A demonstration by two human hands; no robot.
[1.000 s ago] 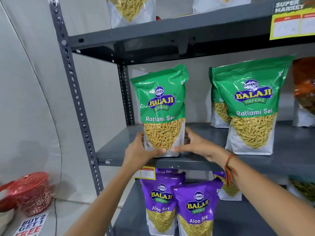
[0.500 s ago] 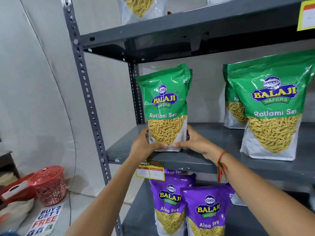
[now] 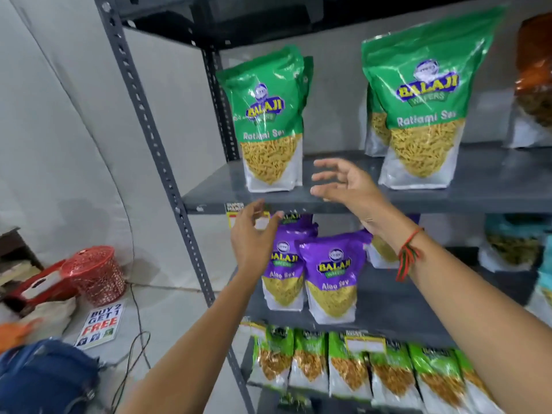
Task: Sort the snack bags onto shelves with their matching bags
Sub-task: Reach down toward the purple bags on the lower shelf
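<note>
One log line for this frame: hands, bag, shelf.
left hand: open, empty | right hand: open, empty | green Ratlami Sev bag: upright on middle shelf, unheld

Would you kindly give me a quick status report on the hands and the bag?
Left hand open, empty. Right hand open, empty. Green Ratlami Sev bag upright on shelf, beside matching green bags. Nothing in the way.

Three green Ratlami Sev bags (image 3: 270,121) (one half-hidden), three purple Aloo Sev bags (image 3: 333,273).

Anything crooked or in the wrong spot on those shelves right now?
Nothing stands out. The green Ratlami Sev bag stands upright beside its matching bags; the purple Aloo Sev bags sit together one shelf down. Both hands are empty.
</note>
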